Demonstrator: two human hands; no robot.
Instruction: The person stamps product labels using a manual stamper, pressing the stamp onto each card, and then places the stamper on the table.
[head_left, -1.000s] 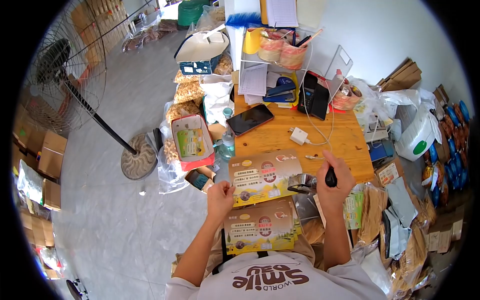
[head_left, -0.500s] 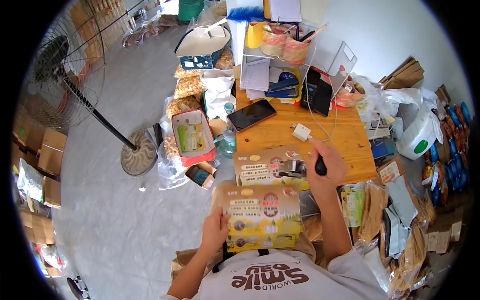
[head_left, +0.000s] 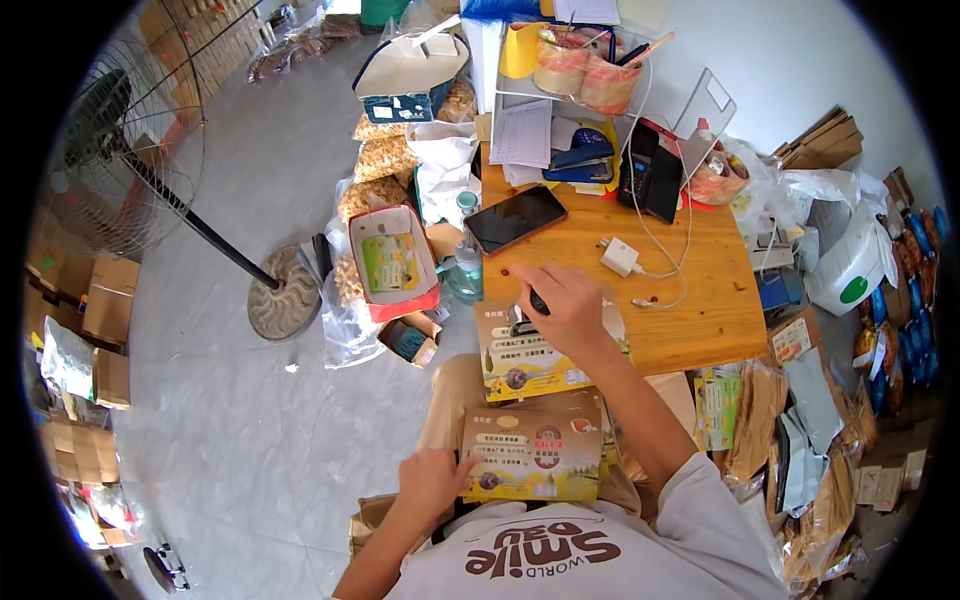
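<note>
My right hand point(head_left: 568, 312) is closed around the black handle of a hand tool with a shiny metal head point(head_left: 519, 322). The head rests over the left part of a brown-and-yellow printed sheet point(head_left: 520, 375) at the table's front edge; my hand hides much of the tool and the sheet's upper right. On my lap lies a small stack of similar printed sheets point(head_left: 535, 455). My left hand point(head_left: 432, 482) holds this stack at its left edge, thumb on top and the other fingers mostly hidden.
On the wooden table point(head_left: 700, 310) are a phone point(head_left: 516, 219), a white charger point(head_left: 620, 257) with cable, a blue stapler point(head_left: 582, 155) and a black card terminal point(head_left: 650, 178). Left of it stand a red-edged box point(head_left: 390, 265) and a bottle point(head_left: 463, 270). A fan point(head_left: 190, 210) stands farther left.
My right hand has moved left with the tool, from the right side of the table sheet to its left part. The lap stack sits slightly lower, with my left hand still at its edge.
</note>
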